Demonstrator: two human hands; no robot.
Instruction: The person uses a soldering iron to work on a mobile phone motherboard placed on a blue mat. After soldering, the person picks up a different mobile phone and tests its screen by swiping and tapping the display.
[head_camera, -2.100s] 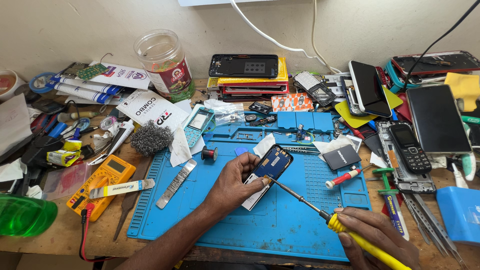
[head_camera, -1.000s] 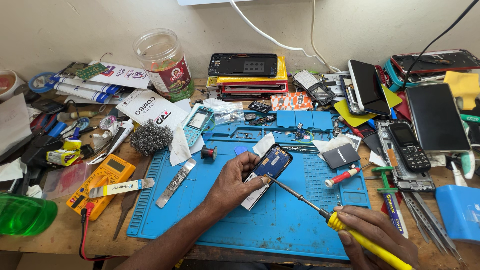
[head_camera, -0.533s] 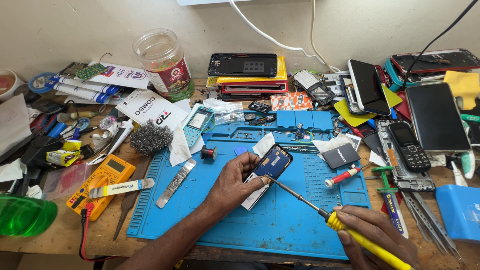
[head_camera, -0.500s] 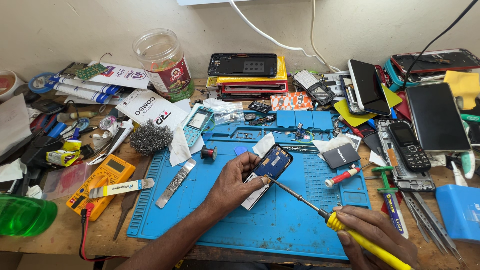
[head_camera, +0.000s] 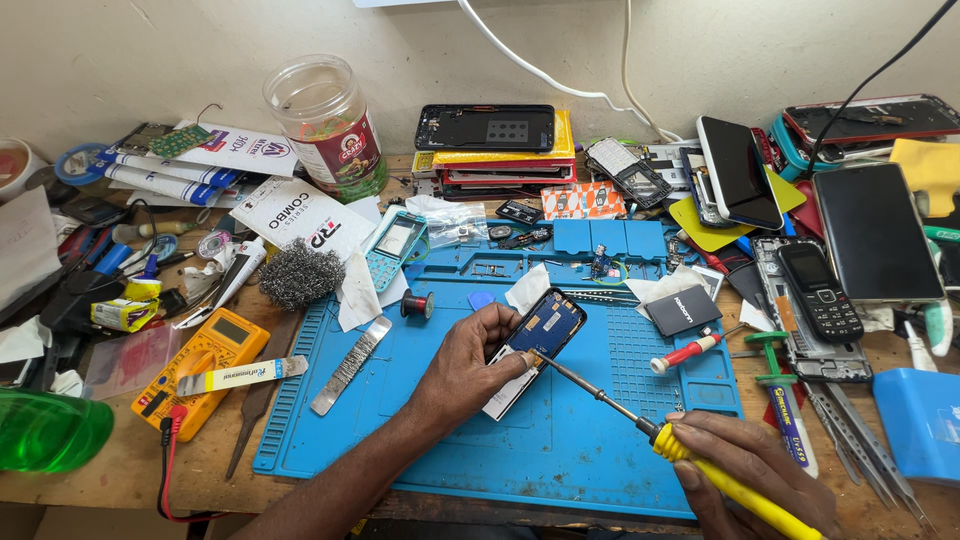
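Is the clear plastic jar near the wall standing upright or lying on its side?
Upright. The clear plastic jar stands on its base on the table, its open mouth facing up, with no lid on it.

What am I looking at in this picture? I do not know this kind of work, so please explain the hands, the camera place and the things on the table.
The picture comes from one camera worn on a person's head, looking down at a crowded workbench. The two bare hands are that person's own.

The left hand holds a small blue phone tilted above a blue mat. The right hand grips a yellow-handled soldering iron; its thin metal tip reaches the phone's lower edge.

Around them lie a yellow multimeter, a wad of steel wool, a clear plastic jar, a black keypad phone, a red-handled screwdriver and many other phones and parts along the wall.
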